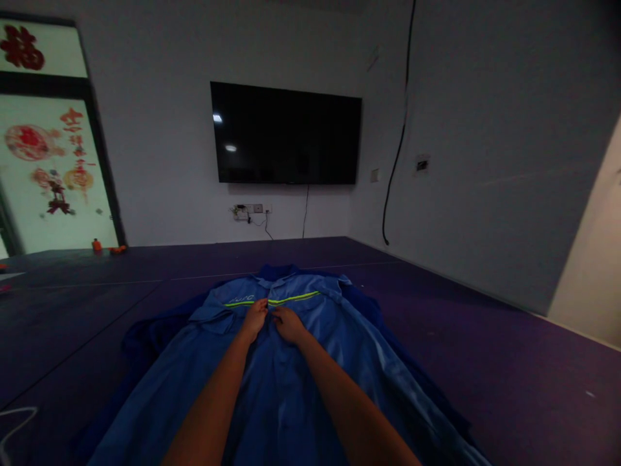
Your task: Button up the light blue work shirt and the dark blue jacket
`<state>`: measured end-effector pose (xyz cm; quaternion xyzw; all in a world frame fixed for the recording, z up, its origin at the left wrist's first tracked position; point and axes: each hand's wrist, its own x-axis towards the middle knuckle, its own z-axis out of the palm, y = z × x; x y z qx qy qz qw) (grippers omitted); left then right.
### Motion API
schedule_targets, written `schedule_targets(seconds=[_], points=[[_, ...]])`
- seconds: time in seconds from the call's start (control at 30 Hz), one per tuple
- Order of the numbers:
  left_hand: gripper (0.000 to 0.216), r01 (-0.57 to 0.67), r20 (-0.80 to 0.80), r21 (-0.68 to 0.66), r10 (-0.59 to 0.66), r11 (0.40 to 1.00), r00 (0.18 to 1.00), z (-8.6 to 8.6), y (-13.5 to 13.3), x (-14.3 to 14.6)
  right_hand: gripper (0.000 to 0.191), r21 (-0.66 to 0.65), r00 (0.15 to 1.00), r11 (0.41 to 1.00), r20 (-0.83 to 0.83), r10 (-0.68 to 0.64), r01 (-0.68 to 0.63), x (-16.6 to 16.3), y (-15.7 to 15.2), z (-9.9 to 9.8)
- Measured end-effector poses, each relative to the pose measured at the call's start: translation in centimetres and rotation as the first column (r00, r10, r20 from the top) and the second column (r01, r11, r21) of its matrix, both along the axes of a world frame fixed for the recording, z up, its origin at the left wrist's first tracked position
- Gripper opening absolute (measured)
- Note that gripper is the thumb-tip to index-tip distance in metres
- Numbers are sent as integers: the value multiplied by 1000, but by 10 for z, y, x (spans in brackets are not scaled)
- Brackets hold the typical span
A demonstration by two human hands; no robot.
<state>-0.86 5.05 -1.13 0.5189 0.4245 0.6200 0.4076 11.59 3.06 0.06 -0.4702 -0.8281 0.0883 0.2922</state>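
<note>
A blue work jacket with a collar lies spread front side up, its hem end toward me. Across its chest runs a bright yellow-green stripe, with pale lettering above it on the left. My left hand pinches the front edge of the jacket just at the stripe. Close beside it, my right hand has its fingers curled on the same front opening, slightly lower. Whatever small part lies between the fingertips is too small to make out. Darker blue cloth shows from beneath the jacket on both sides.
The dark purple floor covering has visible seams. A white cable lies at lower left. Small orange objects stand by the decorated glass door. A television hangs on the far wall, and a black cable dangles at right.
</note>
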Motion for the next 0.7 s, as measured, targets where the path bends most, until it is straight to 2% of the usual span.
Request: schedule_targets(seconds=[0.27,0.47,0.57,0.7], points=[[35,-70,-108,46,74,997,991,-5,-40,2,26,-2,999,999,-18,-32,32,7,-22,2],[32,-155,-188,88,169,984,968,-8,-57,0,31,62,991,990,-50,-127,130,3,-28,-2],[38,-137,-247,112,161,984,956,-6,-61,0,35,91,981,977,-53,-188,192,0,-29,-2],[49,-59,-259,102,83,993,962,-1,-64,2,38,94,969,965,-59,-241,246,-2,-30,1]])
